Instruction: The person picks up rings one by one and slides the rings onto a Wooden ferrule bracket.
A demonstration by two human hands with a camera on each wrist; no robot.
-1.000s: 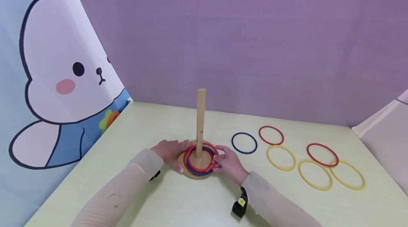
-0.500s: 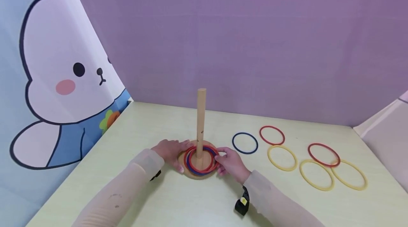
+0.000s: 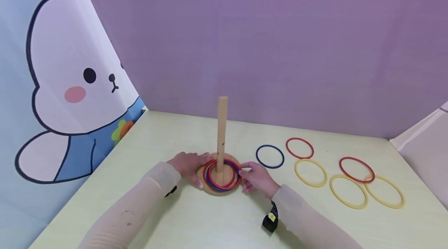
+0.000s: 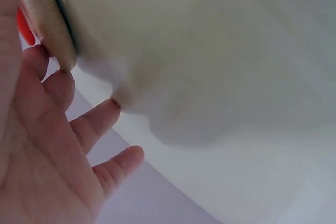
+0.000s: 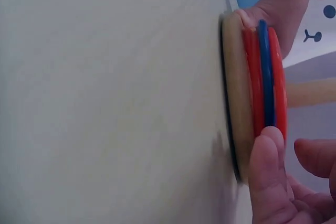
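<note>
A round wooden base (image 3: 212, 188) with an upright peg (image 3: 222, 124) stands mid-table. Red rings (image 5: 255, 95) and a blue ring (image 5: 268, 77) lie stacked around the peg, low on the base and slightly offset. My left hand (image 3: 188, 166) rests against the base's left rim; in the left wrist view two fingertips touch its edge while the other fingers spread apart. My right hand (image 3: 259, 178) is at the stack's right side. One fingertip (image 5: 271, 135) touches the rings there, and another digit stands a small gap away from them.
Right of the base lie a blue ring (image 3: 257, 155), two red rings, one farther back (image 3: 287, 148) and one farther right (image 3: 344, 171), and three yellow rings (image 3: 297, 175). A purple backdrop (image 3: 280, 47) rises behind the table, with a rabbit-print cloth (image 3: 52, 54) at left.
My right hand has shifted a little right, and the ring stack's right edge has moved slightly right with it. The left hand stays at the base's rim.
</note>
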